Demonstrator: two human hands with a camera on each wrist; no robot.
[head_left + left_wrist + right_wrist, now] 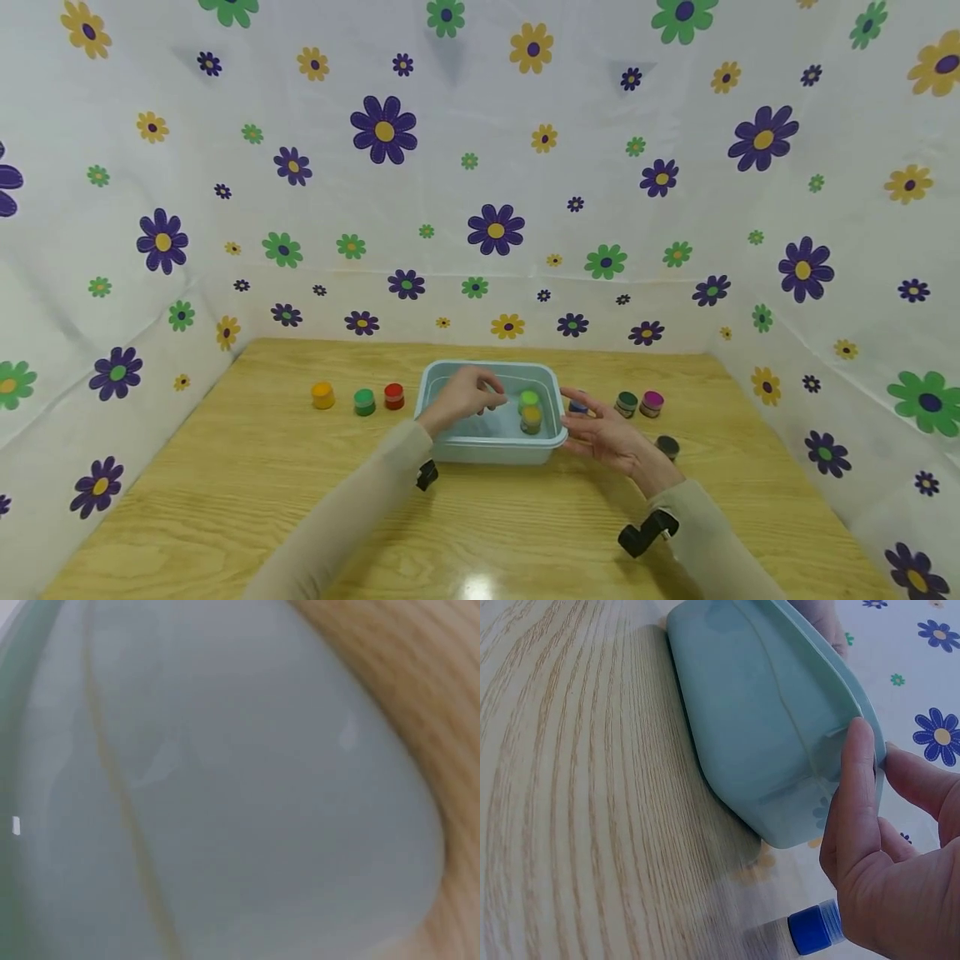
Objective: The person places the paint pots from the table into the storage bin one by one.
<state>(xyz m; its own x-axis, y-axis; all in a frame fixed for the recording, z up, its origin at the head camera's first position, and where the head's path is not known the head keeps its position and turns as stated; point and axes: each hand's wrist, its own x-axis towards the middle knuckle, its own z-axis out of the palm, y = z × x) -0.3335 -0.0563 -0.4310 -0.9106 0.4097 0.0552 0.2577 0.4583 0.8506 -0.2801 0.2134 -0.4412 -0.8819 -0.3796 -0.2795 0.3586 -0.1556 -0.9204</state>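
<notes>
A pale blue-green plastic tub [459,448] stands mid-table. Inside it, at the right end, are a green-lidded jar [528,399] and a yellow-lidded jar [531,417]. My left hand [489,399] hovers over the tub, its fingers loosely curled just left of those jars, with nothing seen in it. My right hand [579,423] pinches the tub's right rim [832,682], thumb [855,787] against the outer wall, fingers behind the lip. A blue-capped jar [814,930] lies just past that hand. The left wrist view is a blur of tub wall [225,795].
Left of the tub stand a yellow jar [322,395], a green jar [364,402] and a red jar [393,396]. To the right are a dark green jar [626,404], a magenta jar [651,403] and a dark jar [667,447]. Flowered sheets wall in the wooden table [247,492].
</notes>
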